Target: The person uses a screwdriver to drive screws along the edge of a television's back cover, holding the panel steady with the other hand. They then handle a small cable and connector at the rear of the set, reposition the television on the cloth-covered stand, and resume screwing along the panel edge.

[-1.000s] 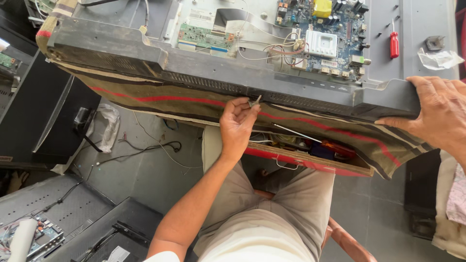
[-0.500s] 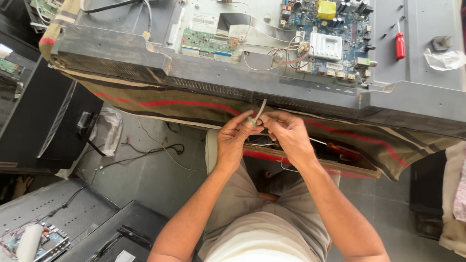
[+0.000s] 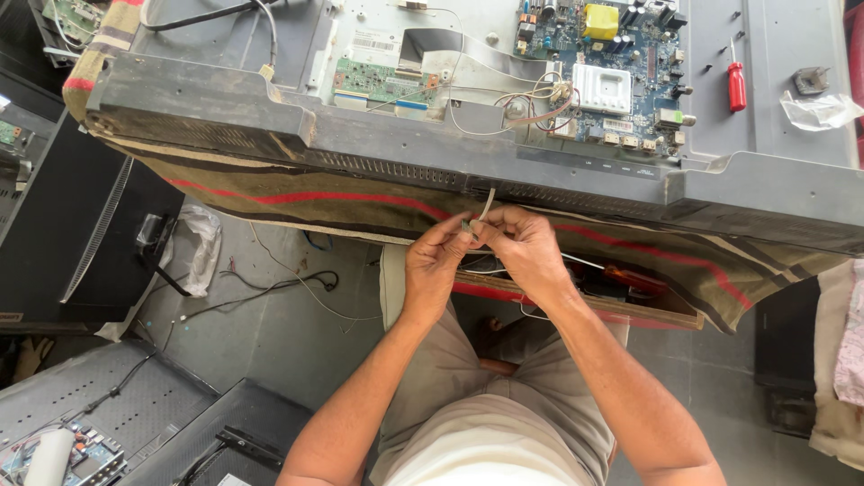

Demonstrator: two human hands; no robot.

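Biggest thing first: the opened television (image 3: pixel 765 193) lies face down across the bench, its grey back edge running just above the fingers, with a striped cloth (image 3: pixel 360 202) hanging beneath it. Up beyond the fingertips sits the blue circuit board (image 3: pixel 612 72); off to their upper left a smaller green board (image 3: pixel 382 81); well out to the upper right a red screwdriver (image 3: pixel 736 83) rests on the panel.

Now the hands. Both forearms rise from the lap and meet at the television's edge, wrists bent inward, knuckles nearly touching. The left hand (image 3: pixel 434 265) and right hand (image 3: pixel 526 256) are pinched almost shut, thumb against forefinger, on a thin pale strip (image 3: pixel 486 205). The strip stands up from between the fingertips and leans toward the panel edge. I can't tell whether its top touches the casing.

Risk, as I judge it: that strip looks slight, and two hands squeezing it so close together could kink or snap it if one pulls harder than the other. It could also slip free and drop into the open tray (image 3: pixel 630 301) below the right hand's fingers, or down to the floor, where loose wires (image 3: pixel 288 288) left of the fingers would hide it.
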